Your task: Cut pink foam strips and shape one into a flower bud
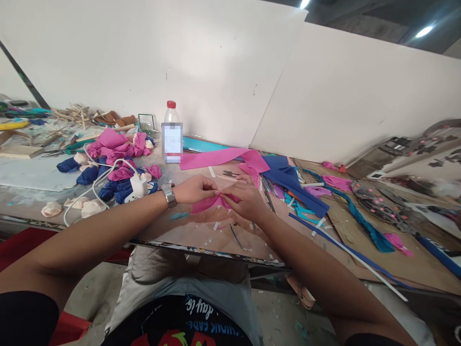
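Observation:
Between my hands, just above the table, is a strip of pink fabric [206,205], gathered where the fingers meet. My left hand [196,189], with a metal watch on its wrist, pinches it from the left. From the right, my right hand [247,198] pinches the same gathered spot, its fingers partly covering the cloth. A longer pink fabric strip [219,157] lies flat behind the hands. Small scissors [231,173] rest just beyond the fingertips. Dark blue fabric [288,180] is spread to the right of my right hand.
Rolled pink, blue and cream fabric pieces [115,144] are heaped at left beside a white power plug and cord [139,182]. A red-capped bottle [172,115] stands near the white wall. At right lie a twisted teal strip [363,223] and a thin white stick [363,259].

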A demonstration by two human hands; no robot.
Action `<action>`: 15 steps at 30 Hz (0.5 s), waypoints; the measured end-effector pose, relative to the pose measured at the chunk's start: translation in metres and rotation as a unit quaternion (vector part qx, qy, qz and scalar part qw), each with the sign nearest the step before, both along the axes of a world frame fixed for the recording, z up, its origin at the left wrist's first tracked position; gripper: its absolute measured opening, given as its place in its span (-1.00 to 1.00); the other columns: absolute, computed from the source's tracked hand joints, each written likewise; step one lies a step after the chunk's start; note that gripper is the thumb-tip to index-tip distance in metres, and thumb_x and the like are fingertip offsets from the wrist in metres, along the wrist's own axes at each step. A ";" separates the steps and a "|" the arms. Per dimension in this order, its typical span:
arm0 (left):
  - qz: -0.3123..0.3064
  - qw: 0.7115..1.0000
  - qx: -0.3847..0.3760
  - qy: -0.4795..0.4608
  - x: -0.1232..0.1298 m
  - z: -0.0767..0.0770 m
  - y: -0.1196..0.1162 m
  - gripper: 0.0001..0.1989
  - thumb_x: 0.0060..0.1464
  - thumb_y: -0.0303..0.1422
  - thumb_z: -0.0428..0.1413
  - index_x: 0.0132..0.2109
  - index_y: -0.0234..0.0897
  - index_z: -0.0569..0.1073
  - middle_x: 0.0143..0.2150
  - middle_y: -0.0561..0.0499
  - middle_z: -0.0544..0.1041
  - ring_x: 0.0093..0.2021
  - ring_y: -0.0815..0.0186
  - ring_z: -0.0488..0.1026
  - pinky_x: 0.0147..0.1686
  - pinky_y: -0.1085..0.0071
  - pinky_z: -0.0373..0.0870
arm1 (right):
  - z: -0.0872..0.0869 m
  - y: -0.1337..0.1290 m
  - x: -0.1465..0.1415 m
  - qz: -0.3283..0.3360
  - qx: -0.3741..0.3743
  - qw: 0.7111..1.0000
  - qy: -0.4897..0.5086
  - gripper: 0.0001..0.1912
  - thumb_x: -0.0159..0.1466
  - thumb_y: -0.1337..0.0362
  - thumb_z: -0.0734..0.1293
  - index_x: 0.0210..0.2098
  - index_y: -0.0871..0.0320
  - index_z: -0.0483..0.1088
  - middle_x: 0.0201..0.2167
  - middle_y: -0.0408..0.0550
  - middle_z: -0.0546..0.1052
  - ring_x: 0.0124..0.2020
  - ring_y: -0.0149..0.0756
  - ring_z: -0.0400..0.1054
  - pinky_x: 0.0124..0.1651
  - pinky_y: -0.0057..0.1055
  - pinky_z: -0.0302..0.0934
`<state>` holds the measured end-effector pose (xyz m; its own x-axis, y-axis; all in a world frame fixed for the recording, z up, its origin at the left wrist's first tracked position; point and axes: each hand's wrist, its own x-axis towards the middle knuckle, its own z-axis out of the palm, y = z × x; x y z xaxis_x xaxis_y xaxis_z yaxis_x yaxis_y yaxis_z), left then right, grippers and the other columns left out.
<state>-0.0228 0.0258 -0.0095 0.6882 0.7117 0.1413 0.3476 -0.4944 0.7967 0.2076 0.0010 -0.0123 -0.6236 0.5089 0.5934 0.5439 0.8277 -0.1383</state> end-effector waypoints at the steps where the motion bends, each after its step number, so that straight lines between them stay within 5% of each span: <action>1: -0.004 1.000 0.000 -0.004 0.000 0.000 0.000 -0.62 0.24 -0.12 0.09 -0.31 -0.35 0.57 -0.51 0.11 0.32 -0.48 0.44 0.15 -0.45 0.47 0.07 | 0.000 0.000 0.000 0.001 0.003 1.000 0.001 -0.89 0.39 0.27 0.35 -0.22 0.02 0.55 -0.30 -0.15 0.70 -0.29 -0.28 0.55 0.21 -0.09 0.08; 6: -0.003 1.000 0.021 -0.010 -0.001 -0.001 0.000 -0.67 0.24 -0.17 0.09 -0.26 -0.34 0.60 -0.48 0.09 0.39 -0.46 0.43 0.21 -0.43 0.48 0.11 | -0.002 0.001 0.000 -0.003 0.003 1.000 0.010 -0.91 0.38 0.26 0.37 -0.23 0.03 0.56 -0.31 -0.15 0.70 -0.29 -0.26 0.55 0.21 -0.08 0.08; 15: 0.073 0.973 0.212 0.052 0.002 -0.001 -0.011 -0.73 0.27 -0.25 0.09 -0.27 -0.27 0.62 -0.44 0.04 0.59 -0.45 0.38 0.40 -0.39 0.43 0.12 | -0.006 0.003 -0.003 -0.034 -0.052 0.998 0.028 -0.89 0.38 0.26 0.34 -0.24 0.04 0.53 -0.24 -0.15 0.70 -0.22 -0.22 0.54 0.19 -0.09 0.04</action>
<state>-0.0209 0.0152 -0.0105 0.6102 0.6965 0.3777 0.5075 -0.7096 0.4888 0.2051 0.0039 -0.0183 -0.5533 0.6091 0.5682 0.5877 0.7689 -0.2520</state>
